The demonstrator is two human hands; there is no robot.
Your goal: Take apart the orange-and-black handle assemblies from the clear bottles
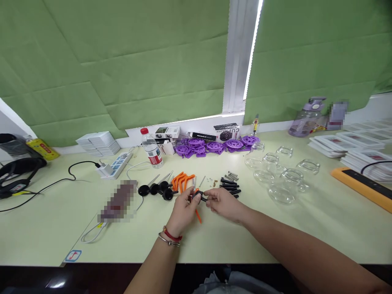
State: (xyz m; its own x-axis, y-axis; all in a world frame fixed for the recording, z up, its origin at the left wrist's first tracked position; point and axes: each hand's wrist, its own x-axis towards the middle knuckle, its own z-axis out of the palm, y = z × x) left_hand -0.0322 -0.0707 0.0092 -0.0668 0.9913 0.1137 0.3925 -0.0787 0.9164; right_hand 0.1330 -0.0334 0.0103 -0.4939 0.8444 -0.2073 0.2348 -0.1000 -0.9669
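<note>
My left hand (185, 205) is closed on a small black part (198, 193), pinched between thumb and fingers near the middle of the table. An orange strip (199, 216) sticks out below that hand. From the right, my right hand (221, 201) pinches the dark stem of the same part; its fingertips partly hide it. Just left lie orange handle-like pieces (183, 180) and black round-headed parts (168, 193) with metal stems. Near my right hand are short black cylindrical parts (230, 187), metal springs (233, 175) and tiny brass-coloured pieces (215, 182).
Purple plastic parts (214, 147) line the back, beside a water bottle (152, 148). Clear glass vessels (281, 191) stand at the right, near an orange power strip (364, 188). A white power strip (116, 165), cables and a blurred flat object (119, 202) lie left.
</note>
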